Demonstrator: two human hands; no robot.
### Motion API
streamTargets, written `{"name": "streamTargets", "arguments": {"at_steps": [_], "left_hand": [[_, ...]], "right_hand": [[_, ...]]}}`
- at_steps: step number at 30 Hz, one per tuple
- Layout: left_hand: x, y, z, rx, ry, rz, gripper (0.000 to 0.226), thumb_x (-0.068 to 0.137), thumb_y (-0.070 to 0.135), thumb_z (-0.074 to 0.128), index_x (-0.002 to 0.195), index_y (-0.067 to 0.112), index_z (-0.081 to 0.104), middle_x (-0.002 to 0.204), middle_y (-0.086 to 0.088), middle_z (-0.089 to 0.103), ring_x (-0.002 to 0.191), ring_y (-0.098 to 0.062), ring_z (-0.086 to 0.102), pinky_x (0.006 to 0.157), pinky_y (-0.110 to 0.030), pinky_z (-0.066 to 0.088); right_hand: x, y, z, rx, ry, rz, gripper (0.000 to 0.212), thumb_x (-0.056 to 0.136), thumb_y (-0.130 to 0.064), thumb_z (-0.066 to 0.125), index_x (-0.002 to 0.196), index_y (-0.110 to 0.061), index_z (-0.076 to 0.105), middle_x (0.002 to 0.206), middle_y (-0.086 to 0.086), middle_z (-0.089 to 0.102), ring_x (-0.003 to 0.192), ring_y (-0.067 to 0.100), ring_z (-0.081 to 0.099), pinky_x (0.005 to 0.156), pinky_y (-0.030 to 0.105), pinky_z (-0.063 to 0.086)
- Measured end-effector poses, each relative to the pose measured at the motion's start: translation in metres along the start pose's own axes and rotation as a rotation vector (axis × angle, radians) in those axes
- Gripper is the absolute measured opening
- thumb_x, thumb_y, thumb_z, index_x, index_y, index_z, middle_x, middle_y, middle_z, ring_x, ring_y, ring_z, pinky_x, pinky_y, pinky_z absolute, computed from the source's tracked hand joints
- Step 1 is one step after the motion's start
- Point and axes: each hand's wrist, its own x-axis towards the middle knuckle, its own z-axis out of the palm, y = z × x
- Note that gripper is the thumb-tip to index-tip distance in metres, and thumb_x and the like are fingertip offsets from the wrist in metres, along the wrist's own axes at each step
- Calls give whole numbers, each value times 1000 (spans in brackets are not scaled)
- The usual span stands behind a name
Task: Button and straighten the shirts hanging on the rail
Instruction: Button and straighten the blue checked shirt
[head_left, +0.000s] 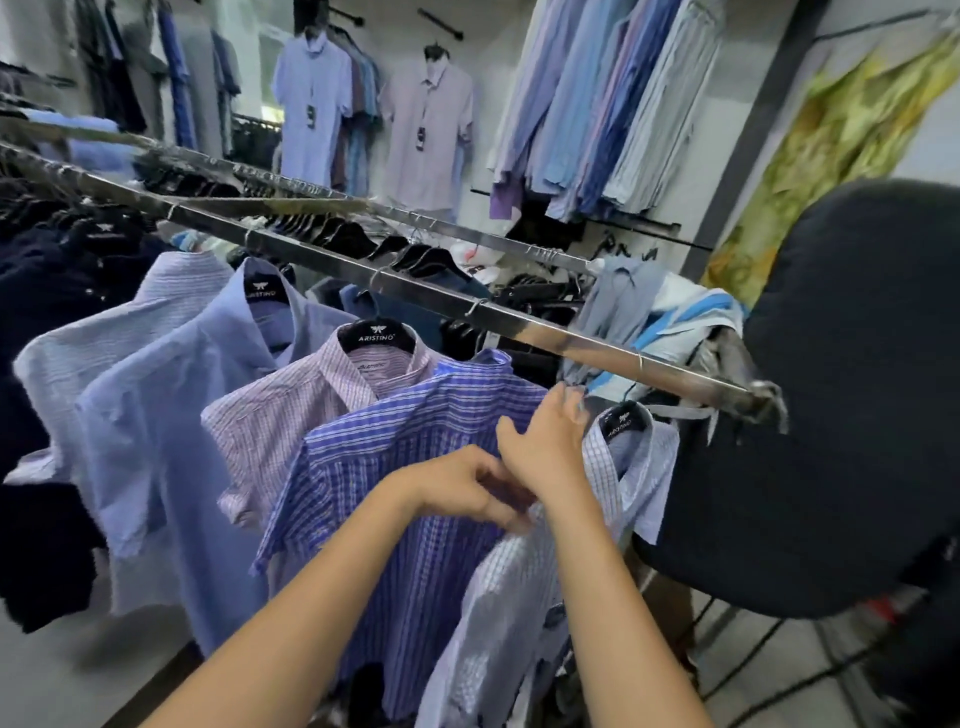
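A chrome rail (395, 286) runs from upper left to right, with several shirts hanging on black hangers. My left hand (467, 486) has its fingers curled at the front edge of the blue-and-white striped shirt (395, 478), pinching its fabric. My right hand (545, 447) reaches up between that shirt's collar and the pale checked shirt (519, 603) beside it, fingers bent round cloth near the collar; which of the two it grips I cannot tell. To the left hang a pink striped shirt (291, 415) and two light blue shirts (171, 415).
A black padded chair back (831, 405) stands close at the right, past the rail's end. A heap of loose shirts (649, 312) lies behind the rail. A second rail (311, 192) with hangers runs behind; more shirts hang on the far wall (426, 130).
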Motion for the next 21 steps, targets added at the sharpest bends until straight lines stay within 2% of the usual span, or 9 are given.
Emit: {"name": "streamTargets", "arguments": {"at_steps": [2, 4, 7, 9, 11, 14, 16, 18, 21], "left_hand": [[8, 4, -3, -24, 50, 44, 21, 82, 3, 75, 102, 9, 76, 99, -1, 77, 96, -12, 70, 98, -38, 53], [15, 5, -8, -19, 103, 99, 30, 83, 2, 72, 111, 10, 73, 110, -2, 75, 105, -13, 69, 102, -39, 50], [25, 4, -15, 141, 198, 92, 65, 77, 28, 76, 139, 27, 57, 141, 9, 58, 131, -7, 52, 113, -38, 41], [27, 7, -17, 209, 277, 63, 76, 79, 31, 77, 147, 32, 45, 151, 10, 46, 137, -7, 42, 116, -36, 36], [27, 11, -19, 227, 313, 64, 77, 82, 28, 76, 150, 34, 38, 157, 9, 37, 142, -9, 36, 116, -33, 34], [26, 14, -20, 247, 318, 61, 80, 84, 29, 75, 152, 35, 33, 163, 5, 23, 149, -13, 25, 119, -38, 29], [22, 15, -22, 267, 315, 56, 80, 85, 32, 74, 152, 36, 32, 164, 4, 21, 150, -14, 22, 120, -40, 28], [16, 17, -26, 290, 324, 77, 76, 86, 32, 73, 152, 36, 34, 162, 5, 25, 149, -14, 25, 120, -40, 28], [5, 18, -36, 293, 419, 133, 59, 88, 27, 71, 142, 30, 49, 148, 6, 48, 136, -13, 45, 112, -35, 41]], "right_hand": [[-5, 6, -6, 7, 65, 24, 93, 96, -32, 57, 158, -1, -4, 166, 18, -13, 154, 35, -8, 124, 40, 1], [-9, 13, -11, 0, 109, 57, 94, 96, -33, 58, 159, -3, -6, 166, 16, -16, 154, 34, -7, 124, 39, 2], [-17, 28, -22, -56, 168, 127, 97, 96, -38, 58, 159, -5, -9, 166, 15, -19, 154, 34, -8, 124, 42, 5], [-20, 39, -27, -88, 183, 155, 98, 96, -39, 58, 158, -6, -10, 166, 15, -20, 155, 32, -9, 124, 41, 6], [-23, 47, -34, -98, 215, 178, 97, 96, -39, 58, 159, -7, -8, 166, 15, -19, 155, 31, -9, 124, 39, 7], [-26, 64, -49, -123, 255, 200, 94, 96, -35, 60, 160, -8, -3, 166, 16, -16, 155, 30, -6, 124, 38, 9], [-29, 74, -55, -141, 278, 201, 92, 95, -33, 60, 160, -9, 0, 167, 15, -11, 155, 29, -3, 124, 37, 10], [-30, 81, -56, -148, 300, 196, 91, 94, -32, 61, 161, -10, 4, 168, 14, -6, 155, 27, -1, 123, 38, 13], [-31, 80, -50, -155, 297, 192, 87, 94, -34, 61, 160, -14, 8, 168, 12, -3, 156, 27, -2, 124, 44, 16]]}}
